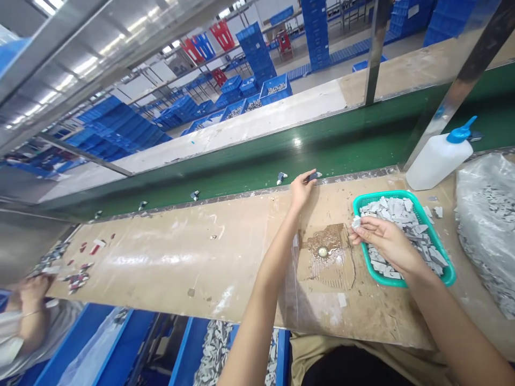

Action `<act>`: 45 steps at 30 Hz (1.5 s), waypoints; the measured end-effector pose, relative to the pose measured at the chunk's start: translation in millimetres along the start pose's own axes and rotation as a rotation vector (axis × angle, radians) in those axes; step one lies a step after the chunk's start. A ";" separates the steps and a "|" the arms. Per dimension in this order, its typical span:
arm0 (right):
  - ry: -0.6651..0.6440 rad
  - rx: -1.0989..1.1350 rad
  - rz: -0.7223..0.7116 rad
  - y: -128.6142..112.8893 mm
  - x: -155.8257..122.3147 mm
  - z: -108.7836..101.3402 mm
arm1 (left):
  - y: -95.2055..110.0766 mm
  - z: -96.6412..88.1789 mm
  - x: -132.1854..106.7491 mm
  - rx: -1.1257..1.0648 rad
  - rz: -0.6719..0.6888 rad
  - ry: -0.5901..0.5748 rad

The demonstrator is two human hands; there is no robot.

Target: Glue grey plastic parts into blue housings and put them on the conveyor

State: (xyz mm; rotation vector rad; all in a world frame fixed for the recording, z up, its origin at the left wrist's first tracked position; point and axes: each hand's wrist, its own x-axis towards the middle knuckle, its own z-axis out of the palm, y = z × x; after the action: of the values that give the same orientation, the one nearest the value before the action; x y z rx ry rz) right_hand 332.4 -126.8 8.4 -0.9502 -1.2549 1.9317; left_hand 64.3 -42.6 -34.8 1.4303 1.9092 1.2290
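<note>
My left hand [302,191] reaches to the near edge of the green conveyor belt, thumb and finger around a small dark-blue and white piece [316,176]. A similar piece [281,177] lies on the belt just left of it. My right hand [384,241] pinches a small light-grey piece [356,222] at the left rim of a turquoise basket [451,271]. Many flat grey pieces [394,209] fill the basket. Between my forearms, a wet cardboard patch [330,271] bears clear, shiny liquid and a small round pale spot [322,251].
A white squeeze bottle [436,161] with a blue nozzle and a clear plastic bag [488,214] of grey pieces stand at right. The green belt [241,171] runs behind the worktable [161,262]. Another person's hands [34,289] are far left. Blue bins [183,354] sit below.
</note>
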 end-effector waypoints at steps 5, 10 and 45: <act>0.052 -0.176 0.008 5.4 -4.4 9.2 | 8.3 -23.9 -79.8 -0.298 0.068 0.040; 0.127 -0.589 -0.202 28.5 -8.9 32.7 | 12.8 -40.6 -140.1 -0.566 -0.117 0.131; -0.245 -1.419 -0.801 42.5 -5.7 51.2 | -2.0 -55.1 -144.2 -0.815 -0.179 0.016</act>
State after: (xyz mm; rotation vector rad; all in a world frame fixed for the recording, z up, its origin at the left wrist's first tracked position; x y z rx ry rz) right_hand 287.4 -170.0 -15.5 -0.5509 -2.6636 0.3449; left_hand 72.0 -196.7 -30.4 0.7943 1.2476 1.6504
